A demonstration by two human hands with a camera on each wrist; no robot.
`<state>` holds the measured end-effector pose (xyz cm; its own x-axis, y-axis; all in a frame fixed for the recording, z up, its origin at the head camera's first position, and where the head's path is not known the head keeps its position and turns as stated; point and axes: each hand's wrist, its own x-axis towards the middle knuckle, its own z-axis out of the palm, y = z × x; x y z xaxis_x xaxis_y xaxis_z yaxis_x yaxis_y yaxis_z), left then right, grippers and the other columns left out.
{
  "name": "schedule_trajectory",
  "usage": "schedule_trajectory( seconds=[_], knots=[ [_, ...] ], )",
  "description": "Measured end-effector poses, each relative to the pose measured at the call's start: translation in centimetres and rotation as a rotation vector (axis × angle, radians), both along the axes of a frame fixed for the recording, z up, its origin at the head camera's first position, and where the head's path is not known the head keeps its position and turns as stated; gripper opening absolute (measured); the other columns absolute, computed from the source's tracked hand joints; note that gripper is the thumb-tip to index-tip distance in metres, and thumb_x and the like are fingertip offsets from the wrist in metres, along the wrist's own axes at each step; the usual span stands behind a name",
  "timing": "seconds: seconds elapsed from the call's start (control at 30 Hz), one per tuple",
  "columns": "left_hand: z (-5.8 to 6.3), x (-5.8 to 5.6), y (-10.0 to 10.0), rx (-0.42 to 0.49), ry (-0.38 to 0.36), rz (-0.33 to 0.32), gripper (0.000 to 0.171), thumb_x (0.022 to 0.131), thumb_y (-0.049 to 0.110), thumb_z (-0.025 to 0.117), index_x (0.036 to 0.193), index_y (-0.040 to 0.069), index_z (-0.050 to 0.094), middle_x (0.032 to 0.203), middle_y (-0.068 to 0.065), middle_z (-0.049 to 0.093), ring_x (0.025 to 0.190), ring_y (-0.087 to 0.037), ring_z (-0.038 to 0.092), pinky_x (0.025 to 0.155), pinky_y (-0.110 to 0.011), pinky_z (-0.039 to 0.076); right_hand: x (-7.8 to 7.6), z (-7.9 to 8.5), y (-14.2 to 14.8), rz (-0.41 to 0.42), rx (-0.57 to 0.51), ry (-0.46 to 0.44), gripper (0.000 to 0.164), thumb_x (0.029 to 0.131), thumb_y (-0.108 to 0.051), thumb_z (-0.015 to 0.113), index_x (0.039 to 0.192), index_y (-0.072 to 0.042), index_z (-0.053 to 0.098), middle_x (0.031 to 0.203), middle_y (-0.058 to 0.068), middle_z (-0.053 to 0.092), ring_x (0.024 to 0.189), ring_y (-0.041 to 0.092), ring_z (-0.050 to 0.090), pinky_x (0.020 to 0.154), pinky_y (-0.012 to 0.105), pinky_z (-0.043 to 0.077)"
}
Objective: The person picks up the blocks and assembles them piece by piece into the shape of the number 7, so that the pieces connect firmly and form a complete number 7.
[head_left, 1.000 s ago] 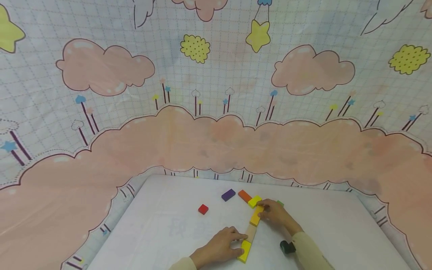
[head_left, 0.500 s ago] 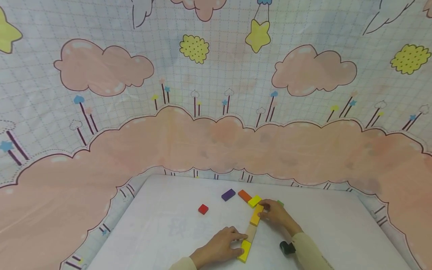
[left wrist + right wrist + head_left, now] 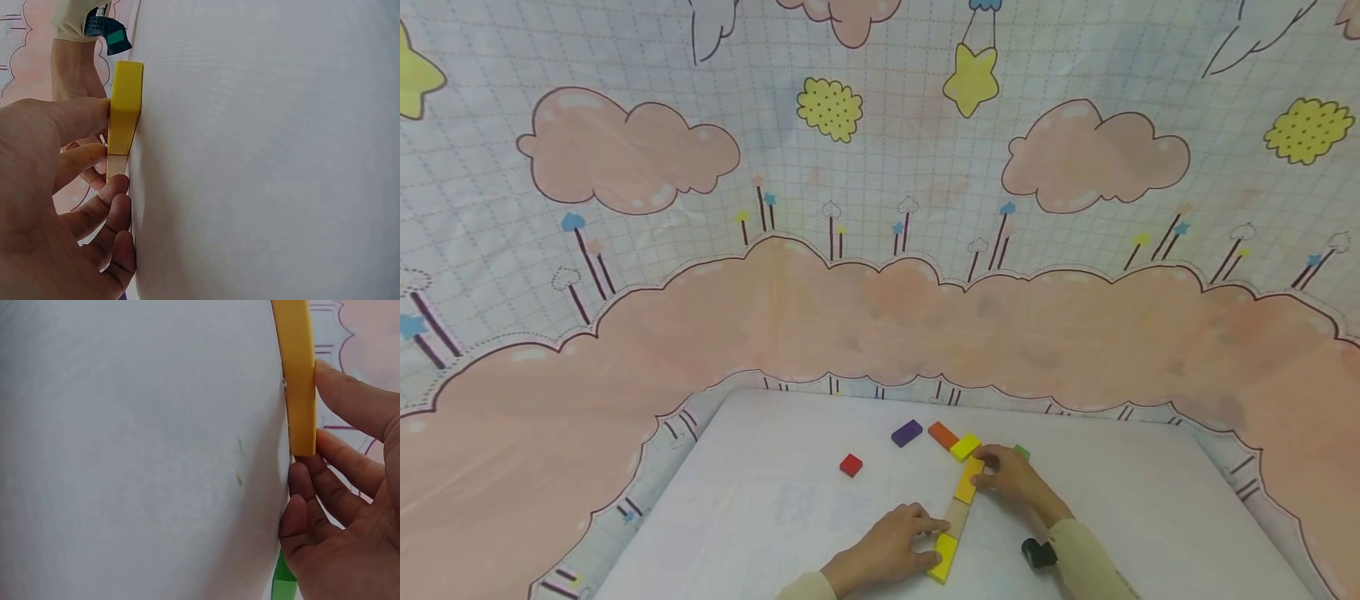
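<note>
A row of flat blocks slants across the white table. At its near end lies a yellow block (image 3: 943, 562), then a plain wooden block (image 3: 957, 515), then an amber-yellow block (image 3: 967, 483). My left hand (image 3: 887, 546) presses on the row from the left: its thumb touches the yellow block (image 3: 127, 94), and the index finger is at the wooden block (image 3: 117, 164). My right hand (image 3: 1011, 477) is at the far end, thumb and index finger resting on top of the amber-yellow block (image 3: 299, 381). Its other fingers sit beyond that block's end.
Beyond the row lie a bright yellow block (image 3: 966, 447) and an orange block (image 3: 943, 435). A purple block (image 3: 907, 432) and a red block (image 3: 851, 465) are to the left. Partly behind the right hand is a green block (image 3: 1022, 452). A patterned cloth (image 3: 880, 317) surrounds the table.
</note>
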<state>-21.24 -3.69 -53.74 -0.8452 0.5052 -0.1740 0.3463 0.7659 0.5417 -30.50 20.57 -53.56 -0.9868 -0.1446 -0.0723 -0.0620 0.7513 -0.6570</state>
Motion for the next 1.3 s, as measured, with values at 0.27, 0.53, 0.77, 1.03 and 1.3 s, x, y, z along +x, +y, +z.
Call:
schedule_trajectory(
  seconds=[0.27,0.53,0.77,1.03,1.3],
  knots=[
    [0.15,0.13,-0.04,0.0,0.003,0.001,0.041,0.089,0.042,0.069,0.13,0.042,0.06,0.108,0.017,0.058,0.095,-0.001,0.049,0.095,-0.031,0.05,0.27,0.25,-0.15,0.002,-0.012,-0.013,0.039,0.08,-0.021,0.081,0.115,-0.01,0.066,0.128,0.013,0.064,0.122,0.034,0.057,0.105,0.051,0.044],
    [0.22,0.24,-0.05,0.001,0.005,0.001,0.041,0.089,0.042,0.069,0.13,0.042,0.061,0.107,0.017,0.058,0.094,-0.001,0.049,0.094,-0.03,0.05,0.23,0.23,-0.07,0.01,-0.007,-0.018,0.038,0.08,-0.02,0.08,0.114,-0.009,0.066,0.127,0.013,0.064,0.121,0.033,0.057,0.105,0.051,0.045],
    [0.15,0.25,-0.09,0.007,-0.008,0.006,0.041,0.089,0.043,0.069,0.129,0.044,0.06,0.108,0.016,0.058,0.093,-0.002,0.048,0.093,-0.031,0.05,0.42,0.2,-0.02,0.014,0.005,-0.014,0.04,0.08,-0.021,0.08,0.115,-0.009,0.066,0.126,0.013,0.064,0.12,0.033,0.058,0.105,0.051,0.045],
    [0.3,0.4,-0.23,0.011,-0.004,0.004,0.041,0.089,0.042,0.069,0.129,0.043,0.061,0.107,0.016,0.058,0.093,-0.001,0.048,0.094,-0.031,0.05,0.49,0.3,-0.47,-0.009,-0.004,-0.028,0.04,0.081,-0.02,0.08,0.116,-0.009,0.065,0.13,0.015,0.062,0.125,0.035,0.055,0.107,0.051,0.043],
    [0.2,0.43,-0.27,0.023,-0.029,0.012,0.041,0.088,0.042,0.07,0.128,0.042,0.061,0.105,0.016,0.056,0.092,-0.002,0.047,0.091,-0.031,0.05,0.82,0.26,-0.65,-0.013,0.024,-0.021,0.04,0.081,-0.021,0.08,0.116,-0.009,0.066,0.13,0.015,0.062,0.125,0.035,0.055,0.107,0.051,0.043]
  ],
)
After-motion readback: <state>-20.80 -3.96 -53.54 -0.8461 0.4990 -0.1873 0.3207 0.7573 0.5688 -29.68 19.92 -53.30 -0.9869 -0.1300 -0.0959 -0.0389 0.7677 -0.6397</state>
